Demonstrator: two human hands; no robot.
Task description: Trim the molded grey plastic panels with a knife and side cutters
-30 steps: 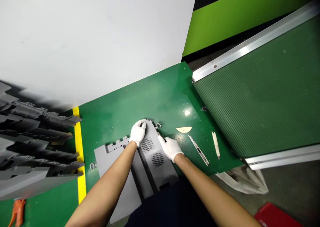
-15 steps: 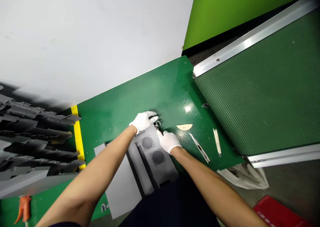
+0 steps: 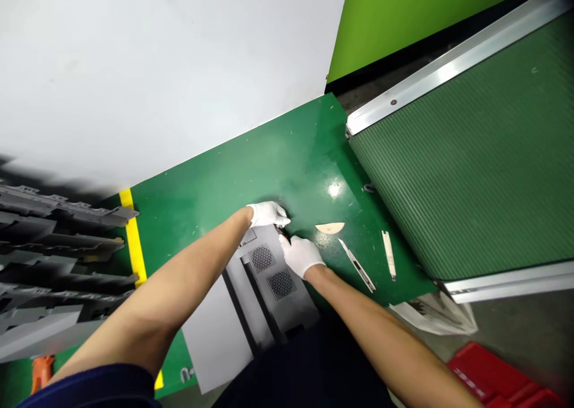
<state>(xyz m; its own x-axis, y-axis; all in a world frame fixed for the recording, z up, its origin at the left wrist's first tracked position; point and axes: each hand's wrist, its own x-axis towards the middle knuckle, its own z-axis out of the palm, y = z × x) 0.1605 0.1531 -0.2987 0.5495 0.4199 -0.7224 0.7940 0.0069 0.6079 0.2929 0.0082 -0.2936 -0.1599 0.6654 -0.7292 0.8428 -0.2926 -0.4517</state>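
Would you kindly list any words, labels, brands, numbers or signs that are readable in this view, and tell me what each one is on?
None can be read.
The grey panel under the left hand and right hand shows only vent grilles, no lettering.
The slim knife, the pale strip and the half-round piece on the green table bear no legible marks.
The red bin shows none either.

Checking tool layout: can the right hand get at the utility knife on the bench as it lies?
Probably yes. The utility knife lies bare on the green bench just right of the right hand, nothing between. That hand is on the grey panel corner.
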